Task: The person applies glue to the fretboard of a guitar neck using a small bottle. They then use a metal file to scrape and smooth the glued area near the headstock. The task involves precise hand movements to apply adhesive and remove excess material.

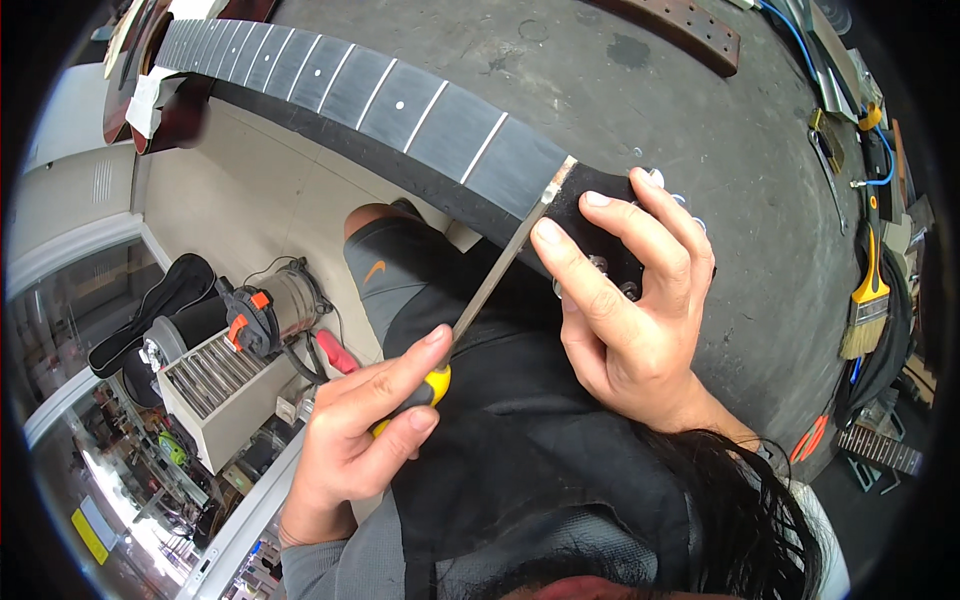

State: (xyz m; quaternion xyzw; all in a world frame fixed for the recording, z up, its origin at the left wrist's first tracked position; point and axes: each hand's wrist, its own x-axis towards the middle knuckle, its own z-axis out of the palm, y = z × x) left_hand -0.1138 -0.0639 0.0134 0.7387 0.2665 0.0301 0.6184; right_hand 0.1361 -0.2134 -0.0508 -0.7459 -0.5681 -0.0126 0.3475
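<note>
A guitar neck with a dark fretboard (420,110), pale frets and dot inlays runs from the upper left toward the middle. In my left hand (365,415) is a chisel (498,272) with a long narrow steel blade and a yellow-and-black handle; the index finger lies along it. The blade's tip rests at the pale nut slot (563,182), where the fretboard meets the black headstock (580,215). Curled over that headstock, my right hand (640,310) steadies it, with one fingertip close beside the blade. Several tuning pegs (630,291) show partly behind its fingers.
The neck lies over a dark grey workbench (760,260). A brown wooden piece (690,35) lies at its far edge. On the right are a yellow-handled brush (868,300) and red-handled pliers (810,438). A vacuum cleaner (280,305) stands on the floor at left.
</note>
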